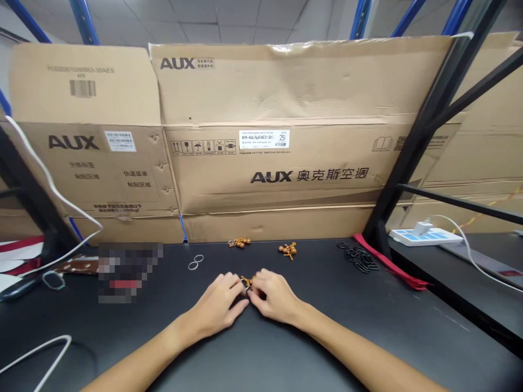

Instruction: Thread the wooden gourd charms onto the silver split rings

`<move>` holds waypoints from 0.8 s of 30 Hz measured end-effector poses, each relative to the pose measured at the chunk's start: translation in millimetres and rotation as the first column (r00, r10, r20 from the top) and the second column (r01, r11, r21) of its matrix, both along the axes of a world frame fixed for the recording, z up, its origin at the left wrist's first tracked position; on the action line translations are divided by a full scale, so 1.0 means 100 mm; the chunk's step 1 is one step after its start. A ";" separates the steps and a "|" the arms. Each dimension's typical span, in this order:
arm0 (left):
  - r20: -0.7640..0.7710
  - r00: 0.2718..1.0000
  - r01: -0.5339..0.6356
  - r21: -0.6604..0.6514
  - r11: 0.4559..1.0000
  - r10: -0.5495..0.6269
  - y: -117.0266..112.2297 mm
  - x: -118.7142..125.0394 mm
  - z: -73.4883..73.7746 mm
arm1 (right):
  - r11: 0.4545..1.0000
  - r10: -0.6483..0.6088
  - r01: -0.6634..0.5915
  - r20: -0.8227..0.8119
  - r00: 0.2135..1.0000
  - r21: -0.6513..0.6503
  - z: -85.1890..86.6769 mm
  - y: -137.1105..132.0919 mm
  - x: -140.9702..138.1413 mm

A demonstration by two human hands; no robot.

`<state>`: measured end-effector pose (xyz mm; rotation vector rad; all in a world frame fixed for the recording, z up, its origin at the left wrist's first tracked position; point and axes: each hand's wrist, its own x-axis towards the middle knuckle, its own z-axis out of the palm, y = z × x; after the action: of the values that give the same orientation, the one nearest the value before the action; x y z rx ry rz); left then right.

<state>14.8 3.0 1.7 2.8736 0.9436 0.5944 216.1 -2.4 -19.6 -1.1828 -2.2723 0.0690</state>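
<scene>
Through the head camera, your left hand (pixel 216 300) and your right hand (pixel 277 296) meet low in the middle of the frame. Both are narrow, with the fingertips drawn in on a small orange-brown wooden bead piece (pixel 247 281). Your fingers hide most of it, so you cannot tell its full shape or exactly how each hand grips it.

That piece is the only one in your hands, above the middle of the black counter (pixel 327 337). Just ahead, toward the back edge, a round-beaded brown cluster with a copper-coloured loop (pixel 239 243) and a second orange-brown bead cluster (pixel 288 250) lie apart, with neither hand touching them. Two thin silver metal rings (pixel 196 262) lie to their left, and a heap of black looped fittings (pixel 357 260) sits to the right, beside a red fabric strip (pixel 388 262). As far as you can see, those groups stay separate, with nothing joining them to the beads.

Tall brown AUX cardboard cartons (pixel 286 125) stand along the back of the counter. A white power strip (pixel 425 235) sits on a lower black surface at the right of the frame, and a white cable (pixel 41 354) curves across the lower left corner.
</scene>
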 end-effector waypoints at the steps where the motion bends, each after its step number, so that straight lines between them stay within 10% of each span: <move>1: 0.002 1.000 -0.026 -0.002 1.000 0.026 0.01 -0.01 -0.01 | 1.000 -0.002 0.002 0.009 1.000 0.004 0.00 0.00 0.01; 9: -0.050 0.992 -0.119 -0.034 0.992 0.117 0.15 -0.11 -0.16 | 0.977 0.007 0.015 0.104 0.995 -0.214 -0.03 0.06 0.09; 24: -0.067 0.990 -0.130 -0.025 0.991 0.128 0.12 -0.09 -0.11 | 0.976 -0.011 0.036 0.120 0.993 -0.214 0.01 0.04 0.07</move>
<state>6.1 15.0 -9.5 2.8383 1.1445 0.4934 223.3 1.6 -18.3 -1.3567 -2.4006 0.2485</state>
